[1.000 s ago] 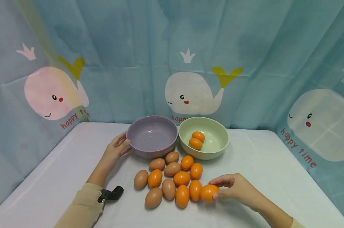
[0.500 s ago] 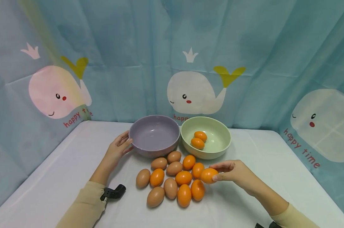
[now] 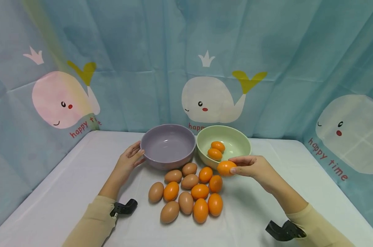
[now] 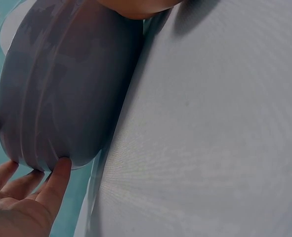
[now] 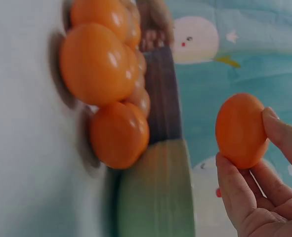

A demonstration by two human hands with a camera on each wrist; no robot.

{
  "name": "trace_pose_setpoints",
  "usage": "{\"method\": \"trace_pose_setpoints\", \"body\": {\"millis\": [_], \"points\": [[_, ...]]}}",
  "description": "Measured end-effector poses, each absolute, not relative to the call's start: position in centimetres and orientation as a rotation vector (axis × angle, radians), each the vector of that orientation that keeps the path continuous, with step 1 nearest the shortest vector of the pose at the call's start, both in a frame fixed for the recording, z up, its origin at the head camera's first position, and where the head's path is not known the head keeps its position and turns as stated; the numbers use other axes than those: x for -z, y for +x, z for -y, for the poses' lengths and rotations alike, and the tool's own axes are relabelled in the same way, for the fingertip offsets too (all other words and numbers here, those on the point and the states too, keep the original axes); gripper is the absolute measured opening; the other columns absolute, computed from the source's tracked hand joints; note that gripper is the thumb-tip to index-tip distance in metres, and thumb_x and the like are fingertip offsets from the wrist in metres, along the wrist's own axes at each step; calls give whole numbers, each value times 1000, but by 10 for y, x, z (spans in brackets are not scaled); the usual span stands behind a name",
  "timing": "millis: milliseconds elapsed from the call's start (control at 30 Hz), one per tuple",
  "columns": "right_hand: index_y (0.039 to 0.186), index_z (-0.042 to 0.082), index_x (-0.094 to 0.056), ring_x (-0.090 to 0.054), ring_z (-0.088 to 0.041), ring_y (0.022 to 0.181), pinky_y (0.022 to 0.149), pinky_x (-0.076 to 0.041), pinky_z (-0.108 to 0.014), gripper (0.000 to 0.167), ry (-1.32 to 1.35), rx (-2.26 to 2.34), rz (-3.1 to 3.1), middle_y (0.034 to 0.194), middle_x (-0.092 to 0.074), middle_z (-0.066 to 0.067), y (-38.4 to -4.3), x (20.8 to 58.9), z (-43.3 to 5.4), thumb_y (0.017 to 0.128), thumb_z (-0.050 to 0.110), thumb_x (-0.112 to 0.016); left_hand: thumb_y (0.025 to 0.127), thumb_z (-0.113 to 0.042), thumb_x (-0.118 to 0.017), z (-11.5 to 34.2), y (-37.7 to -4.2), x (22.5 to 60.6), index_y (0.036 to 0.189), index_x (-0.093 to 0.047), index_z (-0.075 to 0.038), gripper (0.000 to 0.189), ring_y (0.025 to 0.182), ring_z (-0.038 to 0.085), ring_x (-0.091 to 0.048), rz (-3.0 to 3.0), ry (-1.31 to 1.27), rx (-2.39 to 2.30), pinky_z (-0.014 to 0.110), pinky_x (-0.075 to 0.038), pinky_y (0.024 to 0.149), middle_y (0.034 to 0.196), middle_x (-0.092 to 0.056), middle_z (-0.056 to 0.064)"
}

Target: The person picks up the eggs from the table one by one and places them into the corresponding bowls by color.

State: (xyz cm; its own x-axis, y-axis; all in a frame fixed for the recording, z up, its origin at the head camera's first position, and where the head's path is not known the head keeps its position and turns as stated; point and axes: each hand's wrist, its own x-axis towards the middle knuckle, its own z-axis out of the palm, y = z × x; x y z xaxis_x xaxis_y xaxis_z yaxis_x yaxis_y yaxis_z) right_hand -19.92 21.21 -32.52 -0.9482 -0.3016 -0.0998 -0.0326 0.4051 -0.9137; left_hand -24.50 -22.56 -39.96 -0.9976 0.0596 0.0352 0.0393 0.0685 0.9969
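My right hand [image 3: 257, 170] pinches an orange egg [image 3: 226, 168] between thumb and fingertips, in front of the light green bowl [image 3: 244, 155]. In the right wrist view that egg [image 5: 240, 130] is raised off the table. Two orange eggs [image 3: 215, 154] lie inside the green bowl. My left hand [image 3: 126, 162] rests its fingertips against the left side of the purple bowl [image 3: 168, 161]. The left wrist view shows these fingers [image 4: 58, 183] extended to the bowl's outer wall [image 4: 71, 89]. No egg shows inside the purple bowl.
Several brown eggs [image 3: 169, 212] and orange eggs [image 3: 200, 210] lie close together on the white tablecloth [image 3: 137, 230] before the bowls. A blue curtain [image 3: 137, 68] with whale prints stands behind and at both sides. Each wrist wears a black camera mount [image 3: 126, 207].
My right hand has lifted the orange egg from the right of the cluster and carried it back to the green bowl's front rim. My left hand stays at the purple bowl.
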Motion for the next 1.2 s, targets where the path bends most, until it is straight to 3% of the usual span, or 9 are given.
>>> {"method": "trace_pose_setpoints", "body": {"millis": [300,633,967,1200], "points": [[130,-3,-62,-69,-3,97,91,-59,-22,54,-208,1673,-2400,111,-74,1,-230,318,-207,88,27,-77,104,-26,-52,227,-246,400,159,-17,-6,68,151,30,-29,-2279,109,-2152,21,-52,103,165,-22,16],[129,-2,-63,-68,-1,96,97,-57,-28,54,-170,1695,-2443,108,-74,3,-257,326,-198,87,29,-78,105,-25,-52,226,-246,402,159,-17,-6,67,151,30,-27,-2273,90,-2146,27,-50,108,165,-21,15],[128,5,-66,-64,-23,117,104,-55,-37,50,-124,1642,-2532,125,-69,-11,-284,335,-185,87,32,-77,104,-26,-53,225,-248,403,159,-18,-7,68,151,29,-27,-2283,94,-2139,32,-48,110,165,-21,14],[128,6,-67,-62,-28,121,108,-52,-41,49,-104,1629,-2550,128,-68,-14,-298,342,-175,87,32,-77,104,-27,-53,226,-247,402,159,-18,-7,68,151,29,-27,-2274,88,-2151,32,-48,110,165,-21,14]]}}
